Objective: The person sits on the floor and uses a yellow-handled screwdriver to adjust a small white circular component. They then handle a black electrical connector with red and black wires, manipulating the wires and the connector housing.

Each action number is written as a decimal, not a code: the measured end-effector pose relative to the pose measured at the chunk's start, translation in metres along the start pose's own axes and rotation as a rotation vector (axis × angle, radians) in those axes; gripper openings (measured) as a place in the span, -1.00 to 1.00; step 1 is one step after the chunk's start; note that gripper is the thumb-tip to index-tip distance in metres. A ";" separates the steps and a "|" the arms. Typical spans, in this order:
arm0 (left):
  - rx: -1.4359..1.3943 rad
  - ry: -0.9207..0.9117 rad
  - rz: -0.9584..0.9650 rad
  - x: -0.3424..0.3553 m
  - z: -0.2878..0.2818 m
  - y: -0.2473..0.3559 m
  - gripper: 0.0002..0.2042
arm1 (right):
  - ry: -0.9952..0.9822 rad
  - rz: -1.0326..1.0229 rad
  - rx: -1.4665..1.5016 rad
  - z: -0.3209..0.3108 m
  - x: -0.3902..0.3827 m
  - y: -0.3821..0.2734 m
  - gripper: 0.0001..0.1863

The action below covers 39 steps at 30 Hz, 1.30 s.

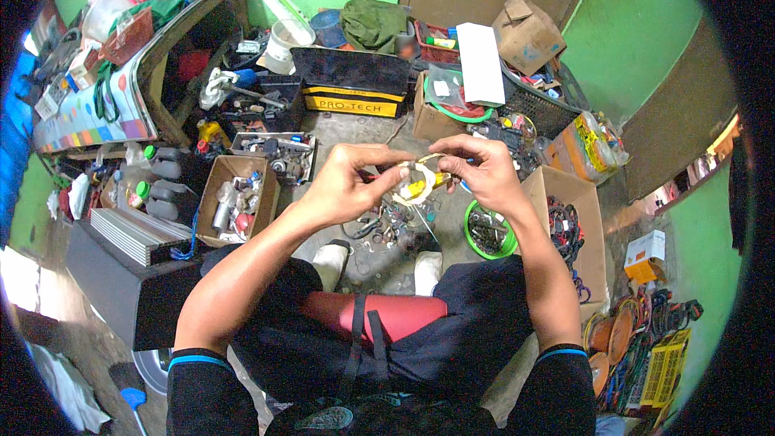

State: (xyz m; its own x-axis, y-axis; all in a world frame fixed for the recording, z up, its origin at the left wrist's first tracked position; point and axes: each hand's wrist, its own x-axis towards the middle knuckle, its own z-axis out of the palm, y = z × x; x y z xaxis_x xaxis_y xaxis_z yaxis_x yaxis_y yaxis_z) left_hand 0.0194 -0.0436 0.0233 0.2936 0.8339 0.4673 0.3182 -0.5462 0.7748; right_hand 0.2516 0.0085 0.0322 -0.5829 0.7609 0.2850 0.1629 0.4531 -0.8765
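Note:
Both my hands are raised over the floor at the middle, pinching a thin, pale cream loop (414, 191) between them; whether it is wire, cord or a strip I cannot make out. My left hand (355, 182) grips its left side between thumb and fingers. On the other side, my right hand (483, 171) pinches its upper right end. A bright yellow piece (418, 188) shows just at the loop, and I cannot tell whether it is held or lies below. Small loose parts (379, 228) are scattered on the floor beneath my hands.
A green basin (510, 246) of small metal parts stands right of my feet. Cardboard boxes (270, 202) (593, 218) flank me, the right one holding cables. Ahead are a black and yellow toolbox (351, 103) and a metal tray (308, 163). A black speaker-like box (105, 274) stands left.

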 end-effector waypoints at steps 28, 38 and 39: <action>0.216 0.367 0.019 -0.002 0.028 -0.007 -0.83 | 0.208 0.061 0.207 0.032 -0.009 -0.027 -0.75; 0.024 0.329 -0.106 -0.006 0.038 -0.006 -0.85 | 0.479 -0.241 -0.268 0.027 -0.007 -0.012 -0.66; 0.025 0.325 -0.104 -0.006 0.037 -0.005 -0.85 | 0.463 -0.284 -0.310 0.027 -0.007 -0.013 -0.67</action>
State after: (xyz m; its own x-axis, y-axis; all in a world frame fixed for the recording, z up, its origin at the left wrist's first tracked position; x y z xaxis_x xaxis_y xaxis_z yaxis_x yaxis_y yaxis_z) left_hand 0.0492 -0.0481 0.0008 -0.0432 0.8646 0.5005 0.3550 -0.4550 0.8167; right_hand 0.2317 -0.0150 0.0314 -0.2427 0.6821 0.6898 0.3162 0.7278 -0.6085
